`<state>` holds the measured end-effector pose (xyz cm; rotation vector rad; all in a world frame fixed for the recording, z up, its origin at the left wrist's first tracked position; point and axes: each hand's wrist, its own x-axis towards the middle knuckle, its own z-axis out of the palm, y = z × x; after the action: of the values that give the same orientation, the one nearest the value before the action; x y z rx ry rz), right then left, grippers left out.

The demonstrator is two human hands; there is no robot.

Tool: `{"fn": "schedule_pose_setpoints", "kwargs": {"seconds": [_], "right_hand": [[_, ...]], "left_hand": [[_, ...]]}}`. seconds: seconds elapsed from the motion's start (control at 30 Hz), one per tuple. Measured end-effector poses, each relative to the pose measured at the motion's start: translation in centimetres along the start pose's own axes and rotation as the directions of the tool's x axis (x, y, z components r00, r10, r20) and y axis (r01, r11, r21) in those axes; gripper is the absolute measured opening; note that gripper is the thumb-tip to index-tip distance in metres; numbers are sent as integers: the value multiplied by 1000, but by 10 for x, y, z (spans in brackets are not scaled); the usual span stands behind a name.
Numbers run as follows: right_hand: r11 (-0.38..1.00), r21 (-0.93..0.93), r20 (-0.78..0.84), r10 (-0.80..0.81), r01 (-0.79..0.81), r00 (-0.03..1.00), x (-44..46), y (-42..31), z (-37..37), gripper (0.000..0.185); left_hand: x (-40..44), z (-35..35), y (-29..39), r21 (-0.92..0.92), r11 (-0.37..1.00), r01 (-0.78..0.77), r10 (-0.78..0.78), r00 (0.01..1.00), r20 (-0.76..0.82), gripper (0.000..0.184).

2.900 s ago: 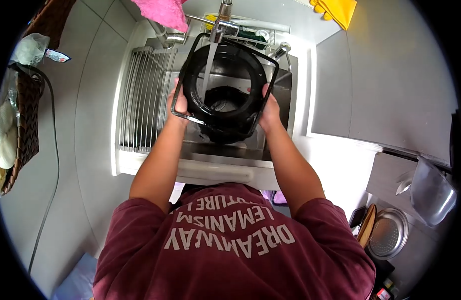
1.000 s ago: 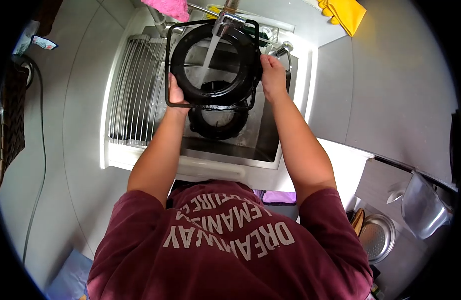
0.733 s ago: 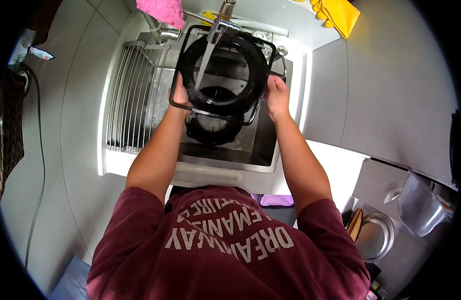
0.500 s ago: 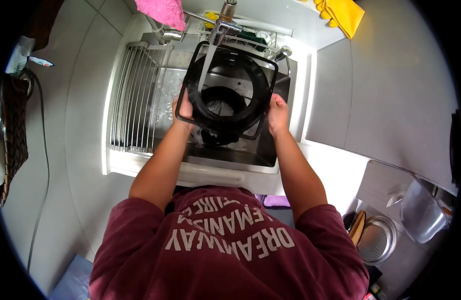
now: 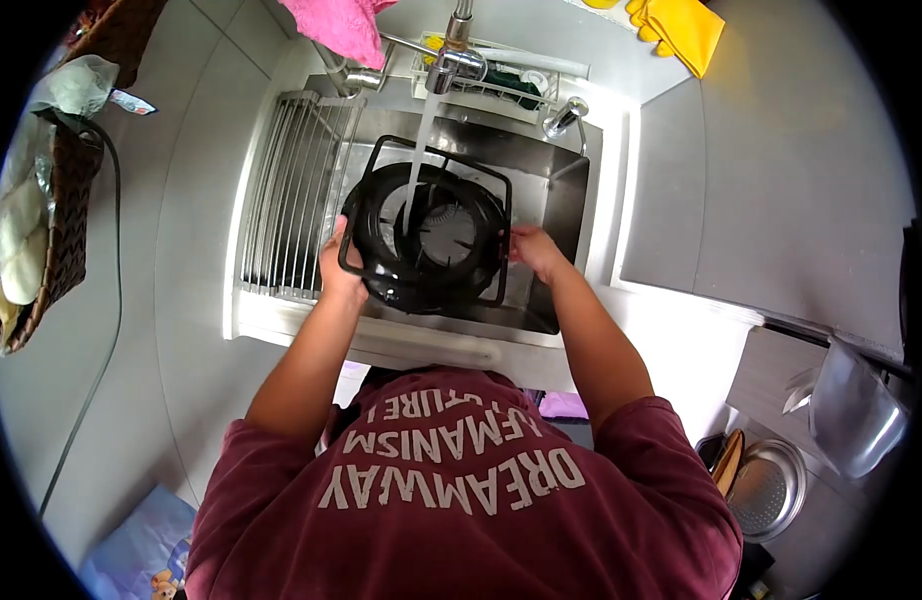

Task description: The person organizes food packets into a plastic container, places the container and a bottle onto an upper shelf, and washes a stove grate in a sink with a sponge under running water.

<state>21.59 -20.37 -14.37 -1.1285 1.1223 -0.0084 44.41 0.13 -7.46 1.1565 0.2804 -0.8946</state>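
Note:
A black stove grate [image 5: 376, 245], a round ring with a square bar frame, is held over the steel sink [image 5: 564, 225]. My left hand [image 5: 341, 268] is closed around its left edge, with some fingers hidden behind the frame. On the opposite side my right hand [image 5: 534, 250] grips the right bar with its fingertips. Water [image 5: 422, 140] runs from the faucet [image 5: 453, 68] onto the ring, whose surface looks wet. Dark round parts show through the middle; whether they belong to the grate cannot be made out.
A roll-up drying rack [image 5: 299, 190] covers the sink's left side. Behind the faucet stands a wire caddy [image 5: 511, 85]. A pink cloth [image 5: 343, 28] hangs at upper left, and yellow gloves [image 5: 686, 35] lie at upper right. A soap dispenser [image 5: 566, 117] stands at the back right corner.
The grate has moved down and left, lower towards the front of the sink, with both hands still on it. The stream now falls nearer its middle. The camera view has shifted slightly.

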Motion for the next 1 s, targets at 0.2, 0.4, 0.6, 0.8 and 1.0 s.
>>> {"fn": "schedule_pose_setpoints", "kwargs": {"seconds": [0.2, 0.4, 0.6, 0.8, 1.0], "right_hand": [[909, -243, -424, -413, 338, 806, 5, -26, -10, 26], [814, 415, 7, -450, 407, 893, -28, -150, 111, 29], [937, 122, -20, -328, 328, 945, 25, -181, 158, 45], [406, -716, 136, -717, 568, 683, 36, -168, 143, 42], [765, -420, 151, -472, 489, 869, -17, -161, 128, 29]], "left_hand": [[-25, -12, 14, 89, 978, -188, 186, 982, 32, 42], [-43, 2, 15, 137, 955, -264, 261, 965, 39, 40], [-31, -3, 9, 214, 922, -321, 332, 943, -15, 41], [-31, -2, 25, 254, 904, -343, 368, 928, -57, 40], [-20, 15, 14, 269, 886, -376, 405, 913, -56, 42]]}}
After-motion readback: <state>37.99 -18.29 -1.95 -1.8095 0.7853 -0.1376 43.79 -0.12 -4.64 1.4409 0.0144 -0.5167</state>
